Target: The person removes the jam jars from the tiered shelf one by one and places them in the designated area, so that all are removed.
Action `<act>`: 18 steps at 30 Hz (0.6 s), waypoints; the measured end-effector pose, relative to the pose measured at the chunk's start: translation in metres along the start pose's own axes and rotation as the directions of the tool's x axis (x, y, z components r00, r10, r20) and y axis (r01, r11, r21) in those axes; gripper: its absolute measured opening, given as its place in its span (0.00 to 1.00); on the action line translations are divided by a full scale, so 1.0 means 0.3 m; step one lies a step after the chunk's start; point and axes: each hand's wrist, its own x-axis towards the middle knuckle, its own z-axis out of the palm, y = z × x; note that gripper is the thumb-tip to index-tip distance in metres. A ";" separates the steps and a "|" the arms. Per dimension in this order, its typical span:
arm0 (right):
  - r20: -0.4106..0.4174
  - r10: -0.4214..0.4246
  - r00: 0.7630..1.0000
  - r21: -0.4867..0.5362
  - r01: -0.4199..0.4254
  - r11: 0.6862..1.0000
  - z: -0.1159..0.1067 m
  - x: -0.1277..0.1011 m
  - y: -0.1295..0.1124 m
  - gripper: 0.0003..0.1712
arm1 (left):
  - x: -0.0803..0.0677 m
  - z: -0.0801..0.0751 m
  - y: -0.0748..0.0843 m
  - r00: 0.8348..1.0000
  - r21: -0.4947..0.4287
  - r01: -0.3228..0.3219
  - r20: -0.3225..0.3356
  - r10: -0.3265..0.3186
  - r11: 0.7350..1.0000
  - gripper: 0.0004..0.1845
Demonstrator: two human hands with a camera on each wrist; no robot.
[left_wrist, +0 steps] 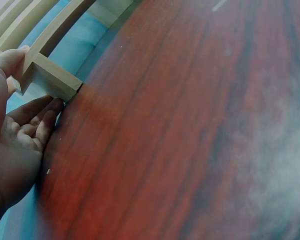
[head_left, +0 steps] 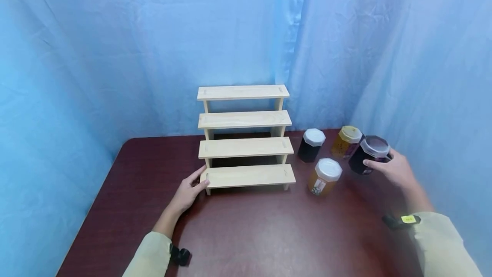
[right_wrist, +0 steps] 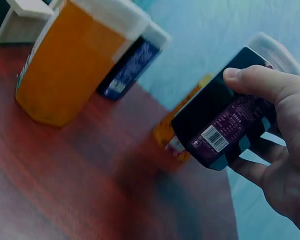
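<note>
A pale wooden step shelf (head_left: pixel 246 146) with several tiers stands at the middle of the table's back. My left hand (head_left: pixel 190 189) grips the left end of its lowest step, thumb over the board and fingers by the side support; the left wrist view shows the hand (left_wrist: pixel 20 120) there too. My right hand (head_left: pixel 397 168) holds a dark jar (head_left: pixel 363 159) with a clear lid. In the right wrist view that jar (right_wrist: pixel 220 120) is tilted and raised above the table, its purple barcode label showing. Beside it are a yellow jar (head_left: pixel 344 143), an amber jar (head_left: pixel 324 178) and another dark jar (head_left: pixel 309 148), the latter two white-lidded.
The dark red wooden table (head_left: pixel 269 230) has a rounded back left corner. Light blue curtains (head_left: pixel 230 29) hang behind it and on both sides. The three standing jars are to the right of the shelf, the amber one nearest the front.
</note>
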 end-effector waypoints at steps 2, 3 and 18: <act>0.029 0.013 0.999 -0.012 -0.013 1.000 0.010 -0.010 0.029 0.39 | -0.002 -0.001 0.007 1.000 -0.001 0.009 0.011 -0.009 1.000 0.33; 0.042 0.017 0.999 -0.016 -0.016 1.000 0.016 -0.014 0.041 0.40 | -0.010 -0.001 0.024 1.000 0.002 0.008 0.014 -0.008 1.000 0.33; 0.036 0.045 0.998 0.119 -0.049 0.992 0.072 -0.082 0.131 0.40 | -0.049 -0.007 0.119 0.999 0.011 0.026 0.027 -0.026 1.000 0.33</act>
